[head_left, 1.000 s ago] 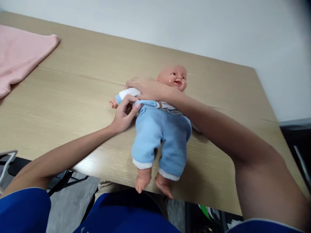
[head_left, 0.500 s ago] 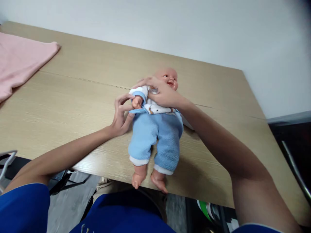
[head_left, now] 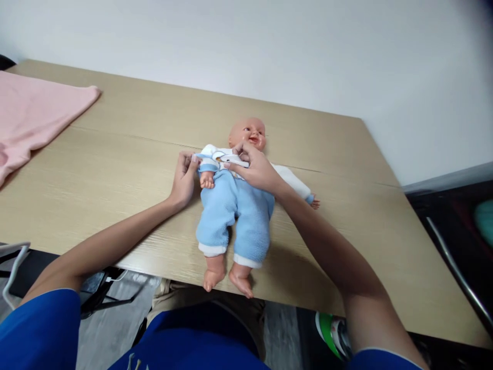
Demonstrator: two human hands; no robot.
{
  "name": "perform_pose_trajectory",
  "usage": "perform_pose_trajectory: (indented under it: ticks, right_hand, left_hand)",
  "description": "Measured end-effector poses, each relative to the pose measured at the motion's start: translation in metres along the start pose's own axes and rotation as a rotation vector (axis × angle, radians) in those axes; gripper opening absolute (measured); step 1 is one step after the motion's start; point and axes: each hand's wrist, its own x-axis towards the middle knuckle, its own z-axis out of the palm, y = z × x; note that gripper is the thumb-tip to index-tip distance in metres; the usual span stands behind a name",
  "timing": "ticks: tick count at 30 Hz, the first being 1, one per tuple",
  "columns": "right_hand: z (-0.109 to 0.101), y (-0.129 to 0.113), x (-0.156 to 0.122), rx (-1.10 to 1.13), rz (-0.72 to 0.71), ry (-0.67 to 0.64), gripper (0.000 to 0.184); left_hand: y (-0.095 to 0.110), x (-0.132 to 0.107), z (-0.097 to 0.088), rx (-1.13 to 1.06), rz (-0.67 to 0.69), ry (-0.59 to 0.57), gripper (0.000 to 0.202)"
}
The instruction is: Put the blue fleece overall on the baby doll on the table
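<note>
A baby doll (head_left: 250, 132) lies on its back on the table, its feet toward me at the front edge. It wears light blue fleece trousers (head_left: 234, 205) with white cuffs and a white top (head_left: 290, 180) with blue trim and a printed front. My left hand (head_left: 185, 177) pinches the blue edge of the top beside the doll's bent arm. My right hand (head_left: 256, 167) grips the printed front of the top at the chest, partly covering it. One doll arm stretches out to the right, sleeved down to the hand.
A pink cloth (head_left: 42, 113) lies at the left of the wooden table (head_left: 154, 113), against a pale wall at the back. Below the front edge are a white curved frame (head_left: 17, 267) at left and a green-and-white object (head_left: 327, 331) at right.
My left hand has lifted the top's blue edge upward. My right hand has moved down from the doll's shoulder to the chest and now pinches the fabric. The view has shifted slightly.
</note>
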Motion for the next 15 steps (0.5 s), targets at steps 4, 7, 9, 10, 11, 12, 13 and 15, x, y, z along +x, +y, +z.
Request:
perform_pose_trajectory:
  ticks: [4, 7, 9, 10, 11, 12, 13, 15]
  right_hand:
    - [0.009, 0.02, 0.01, 0.139, 0.042, 0.014, 0.054]
    - [0.007, 0.026, 0.012, 0.186, 0.096, 0.028, 0.058]
    - [0.005, 0.028, 0.01, 0.235, 0.125, 0.033, 0.061]
    - [0.003, 0.028, 0.009, 0.261, 0.134, 0.033, 0.062]
    - [0.002, 0.028, 0.008, 0.285, 0.143, 0.033, 0.062]
    - [0.002, 0.028, 0.008, 0.307, 0.154, 0.033, 0.063]
    - [0.001, 0.028, 0.008, 0.327, 0.169, 0.033, 0.065]
    - [0.001, 0.029, 0.009, 0.365, 0.208, 0.034, 0.067]
  left_hand:
    - [-0.014, 0.018, -0.004, -0.096, -0.191, -0.027, 0.064]
    - [-0.015, 0.027, -0.008, -0.032, -0.16, -0.055, 0.061]
    - [-0.013, 0.031, -0.011, 0.02, -0.106, -0.077, 0.058]
    - [-0.012, 0.033, -0.012, 0.026, -0.093, -0.088, 0.057]
    - [-0.011, 0.036, -0.013, 0.021, -0.098, -0.105, 0.056]
    - [-0.011, 0.038, -0.013, 0.008, -0.117, -0.125, 0.055]
    - [-0.012, 0.042, -0.013, -0.008, -0.146, -0.142, 0.055]
    - [-0.016, 0.049, -0.011, -0.039, -0.226, -0.183, 0.054]
